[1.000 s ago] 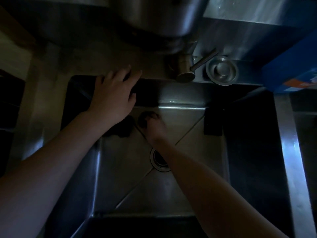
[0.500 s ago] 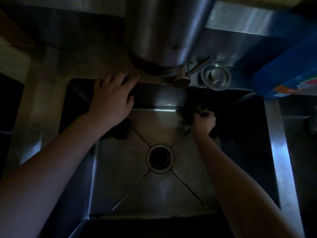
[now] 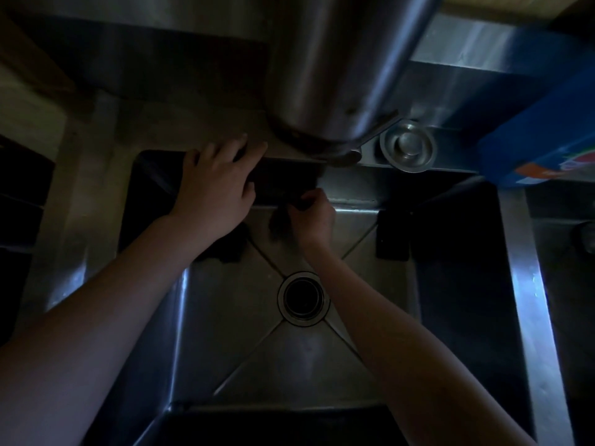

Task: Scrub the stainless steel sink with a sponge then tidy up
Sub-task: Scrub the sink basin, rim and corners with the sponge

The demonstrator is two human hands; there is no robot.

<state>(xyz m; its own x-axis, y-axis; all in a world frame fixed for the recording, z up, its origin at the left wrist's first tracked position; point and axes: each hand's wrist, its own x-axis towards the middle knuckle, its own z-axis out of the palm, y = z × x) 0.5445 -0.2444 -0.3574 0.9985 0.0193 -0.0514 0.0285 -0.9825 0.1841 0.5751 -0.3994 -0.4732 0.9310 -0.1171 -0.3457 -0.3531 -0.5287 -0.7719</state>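
The scene is dim. A square stainless steel sink fills the middle, with a round drain at its centre. My right hand is down in the basin at the foot of the back wall, fingers curled around a dark sponge that is hard to make out. My left hand lies flat, fingers spread, over the sink's back rim, holding nothing.
A large steel pot stands on the back ledge and hides most of the faucet. A round metal stopper sits to its right. A blue box stands at the right. A dark rectangular thing rests in the basin's back right.
My right hand has swept from the basin's back right to the back middle, after going from the middle to the right before that. My left hand has stayed on the rim.
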